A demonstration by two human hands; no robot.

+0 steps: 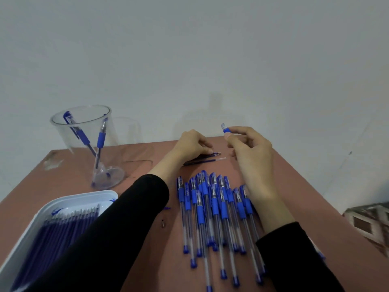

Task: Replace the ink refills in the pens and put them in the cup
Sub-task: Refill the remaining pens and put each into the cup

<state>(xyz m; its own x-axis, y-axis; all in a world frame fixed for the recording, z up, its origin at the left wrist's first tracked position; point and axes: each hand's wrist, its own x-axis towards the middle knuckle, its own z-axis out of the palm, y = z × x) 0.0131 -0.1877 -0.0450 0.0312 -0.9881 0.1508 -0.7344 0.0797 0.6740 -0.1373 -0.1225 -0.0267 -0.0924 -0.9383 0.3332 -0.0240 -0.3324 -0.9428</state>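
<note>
At my far left a white tray (37, 216) sits on the near corner of the worktop (305, 186), holding a row of dark blue spare refills (63, 228) laid side by side; my black left sleeve (126, 228) crosses its right corner. Beyond it, near the far left corner, the clear cup (84, 131) stands upright with two pens (92, 142) leaning crossed inside, blue end plugs down at the base. Bare worktop lies between the cup and my left hand (191, 146), which is close to the far edge where the worktop meets the wall. Its fingers are curled down, gripping a dark refill (214, 153) that lies on the surface with its metal tip poking out to the right. A second refill (202, 161) with a clear cap lies just in front of it. Nearer me, a crowded row of pens (214, 207) lies pointing away, with clear barrels, blue grips and blue end plugs, some overlapping. My right hand (250, 148) is raised above them, pinching a short blue grip section (225, 129) between thumb and forefinger. To its right the worktop is open up to its slanting right edge.
</note>
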